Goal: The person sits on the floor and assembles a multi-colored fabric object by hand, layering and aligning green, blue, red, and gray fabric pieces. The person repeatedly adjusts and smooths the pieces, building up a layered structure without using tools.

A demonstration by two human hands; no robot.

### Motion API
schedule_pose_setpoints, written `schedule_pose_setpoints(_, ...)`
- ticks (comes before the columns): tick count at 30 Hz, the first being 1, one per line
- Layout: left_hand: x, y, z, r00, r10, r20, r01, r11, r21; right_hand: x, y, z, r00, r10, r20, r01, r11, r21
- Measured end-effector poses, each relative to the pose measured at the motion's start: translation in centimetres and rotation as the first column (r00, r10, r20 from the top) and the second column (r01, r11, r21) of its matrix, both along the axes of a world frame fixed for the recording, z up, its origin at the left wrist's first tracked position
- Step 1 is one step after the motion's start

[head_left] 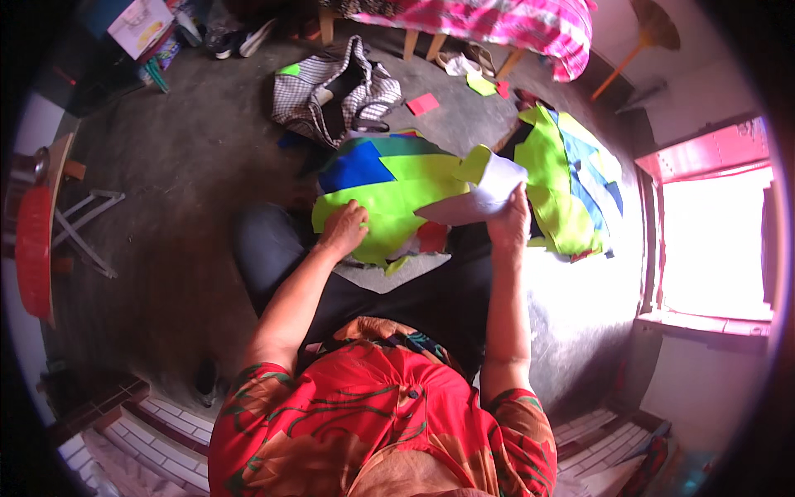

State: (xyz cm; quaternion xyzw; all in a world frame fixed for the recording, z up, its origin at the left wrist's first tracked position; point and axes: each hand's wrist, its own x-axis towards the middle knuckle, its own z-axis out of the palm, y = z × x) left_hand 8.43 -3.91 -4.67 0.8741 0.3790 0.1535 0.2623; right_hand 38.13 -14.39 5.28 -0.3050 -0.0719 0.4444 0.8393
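In front of my crossed legs lies a pile of flat, sheet-like scraps, mostly yellow-green with blue pieces; whether they are cloth or thin foam I cannot tell. My left hand rests on the near left of this pile, its fingers curled in; anything between them is hidden. Raised over the pile's right side, my right hand grips a bent pale grey-white scrap. A yellow-green piece shows against its upper left edge. A small red scrap lies beneath it.
To the right is a second heap of yellow-green and blue scraps. A checked bag lies beyond the pile, with a loose red piece nearby. Farther back stands a bed with a pink cover. Left is a folding metal stand.
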Motion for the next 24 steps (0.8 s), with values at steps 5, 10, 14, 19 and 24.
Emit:
schedule_pose_setpoints(5,1.3,0.0,-0.5,0.997,0.003,0.080,-0.007,0.999,0.046,-1.2,-1.1,-1.5,0.986,0.089,-0.139,-0.093,0.995,-0.024)
schedule_pose_setpoints(10,2.4,-1.1,2.2,0.987,0.028,0.155,0.001,0.983,-0.183,-1.5,-1.1,-1.6,0.979,0.192,-0.072,-0.190,0.981,0.041)
schedule_pose_setpoints(14,4.4,-1.9,3.1,0.885,0.028,0.465,0.265,0.790,-0.552,-1.0,-1.2,-1.3,0.939,0.342,0.034,-0.343,0.937,0.065)
schedule_pose_setpoints(19,6.7,-3.8,4.8,0.851,0.184,0.492,0.391,0.405,-0.827,-2.2,-1.5,-0.6,0.856,0.506,0.106,-0.512,0.858,0.045)
schedule_pose_setpoints(24,6.5,-5.4,5.1,0.724,0.348,0.596,0.531,0.270,-0.803,-2.8,-1.7,-1.8,0.786,0.590,0.185,-0.578,0.807,-0.120)
